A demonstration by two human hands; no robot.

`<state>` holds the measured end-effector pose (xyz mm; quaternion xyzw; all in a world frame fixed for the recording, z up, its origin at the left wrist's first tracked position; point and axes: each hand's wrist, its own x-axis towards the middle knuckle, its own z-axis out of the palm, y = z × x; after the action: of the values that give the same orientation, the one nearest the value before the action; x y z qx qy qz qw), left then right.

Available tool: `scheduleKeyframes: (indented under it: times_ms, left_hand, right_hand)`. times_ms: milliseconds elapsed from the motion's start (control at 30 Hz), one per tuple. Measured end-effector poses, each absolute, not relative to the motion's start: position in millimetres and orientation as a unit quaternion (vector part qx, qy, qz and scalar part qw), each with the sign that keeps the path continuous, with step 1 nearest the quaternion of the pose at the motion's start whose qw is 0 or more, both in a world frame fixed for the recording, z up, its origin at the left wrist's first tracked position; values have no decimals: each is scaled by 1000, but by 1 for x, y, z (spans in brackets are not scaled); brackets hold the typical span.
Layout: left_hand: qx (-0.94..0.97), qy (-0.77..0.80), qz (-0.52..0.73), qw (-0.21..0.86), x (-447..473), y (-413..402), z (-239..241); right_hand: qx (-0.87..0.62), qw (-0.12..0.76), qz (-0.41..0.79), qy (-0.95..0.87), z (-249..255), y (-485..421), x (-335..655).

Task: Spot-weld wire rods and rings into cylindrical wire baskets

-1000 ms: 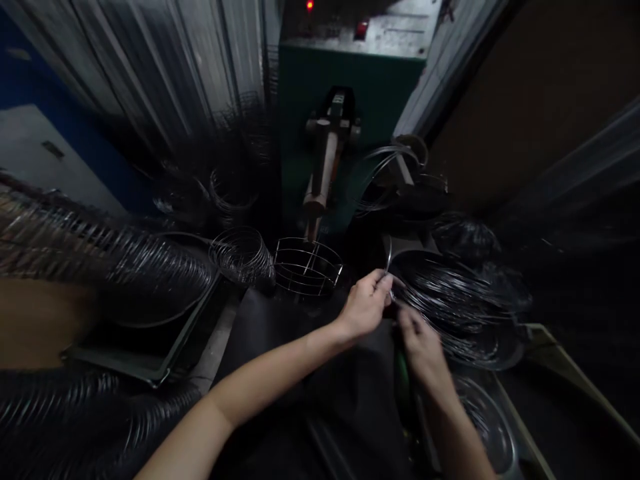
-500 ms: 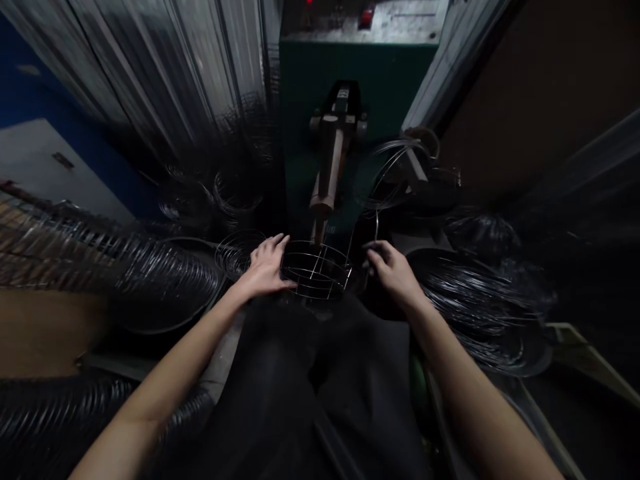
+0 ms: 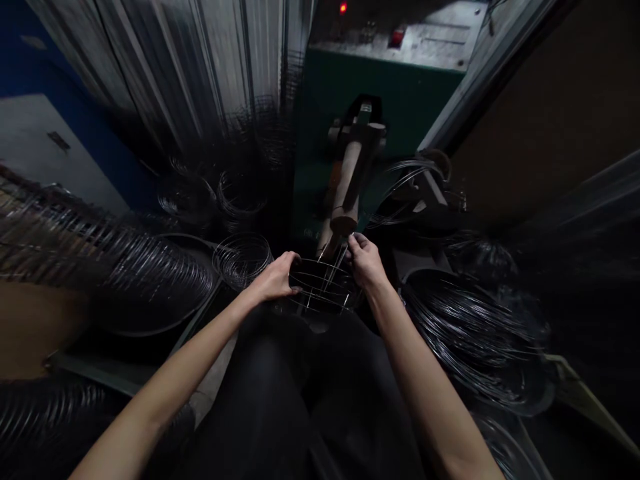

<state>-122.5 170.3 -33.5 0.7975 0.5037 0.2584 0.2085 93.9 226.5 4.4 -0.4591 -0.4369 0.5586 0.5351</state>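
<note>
A round wire frame [image 3: 320, 276], made of thin rings joined by short cross wires, is held low in front of me. My left hand [image 3: 278, 275] grips its left side, with the fingers and thumb closed around the rings. At the upper right of the frame, my right hand [image 3: 366, 259] pinches a thin straight wire [image 3: 340, 259]. That wire reaches down toward the frame, by the lower tip of the machine's electrode arm [image 3: 349, 187]. In the dim light I cannot tell whether it touches the frame.
Behind the arm stands a green machine [image 3: 385, 87] with a lit red lamp [image 3: 343, 7]. A basin [image 3: 537, 393] of wire pieces lies at right. Wire coils [image 3: 243, 257] and stacked wire rings [image 3: 150, 260] stand at left. Corrugated sheeting [image 3: 210, 60] rises behind.
My right hand has moved up and left, bringing the straight wire to the frame near the electrode tip. My left hand has closed more on the frame. The view has shifted slightly.
</note>
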Motion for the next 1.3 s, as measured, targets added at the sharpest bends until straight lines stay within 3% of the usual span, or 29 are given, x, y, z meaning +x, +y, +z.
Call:
scheduleKeyframes:
  times_ms: [1300]
  left_hand:
    - [802,460,294,244,-141,206,-33]
  right_hand:
    - [-498,515,563,-413,-12,255,69]
